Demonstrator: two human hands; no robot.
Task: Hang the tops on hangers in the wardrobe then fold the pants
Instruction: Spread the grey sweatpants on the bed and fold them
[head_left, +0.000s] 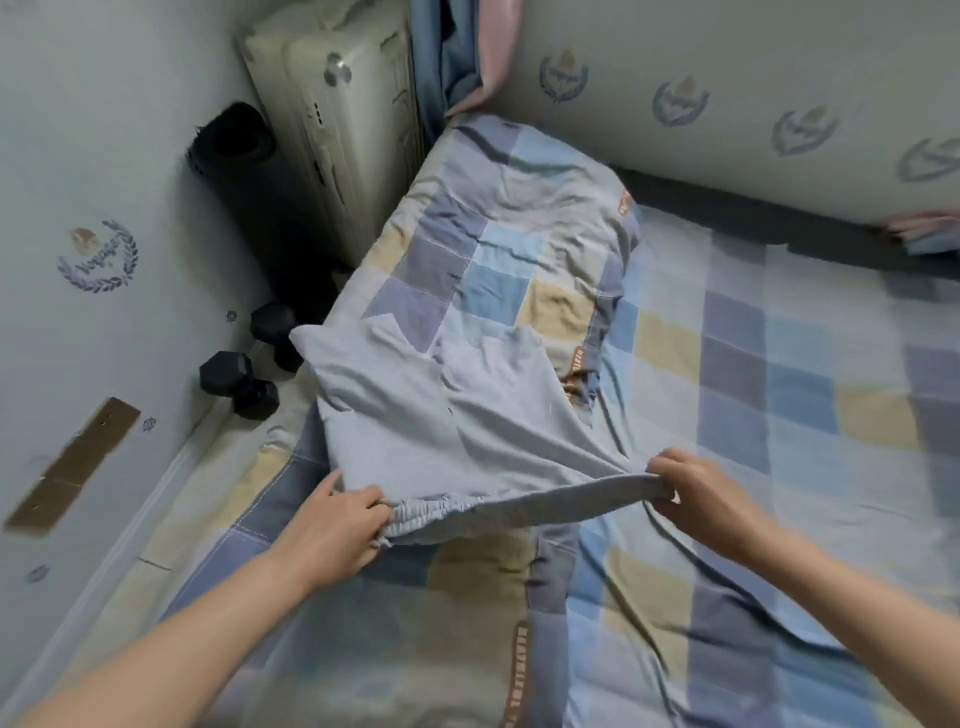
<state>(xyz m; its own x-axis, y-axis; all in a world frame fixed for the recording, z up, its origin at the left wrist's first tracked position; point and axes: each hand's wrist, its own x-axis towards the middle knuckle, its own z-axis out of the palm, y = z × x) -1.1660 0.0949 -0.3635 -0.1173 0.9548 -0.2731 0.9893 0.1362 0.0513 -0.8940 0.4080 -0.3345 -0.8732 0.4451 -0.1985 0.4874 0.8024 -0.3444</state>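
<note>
Both hands — left hand (340, 525), right hand (696, 491) — grip the waistband of the grey pants (457, 426), near the bed's (779, 415) left edge.

Dim, flat indoor light; my view is softly blurred all over, walls bowing at the frame's edges.

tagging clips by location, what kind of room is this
Most likely a small bedroom: a bed with a checked sheet and matching pillow, dumbbells on the floor by the wall, and a suitcase stood in the corner.
</note>
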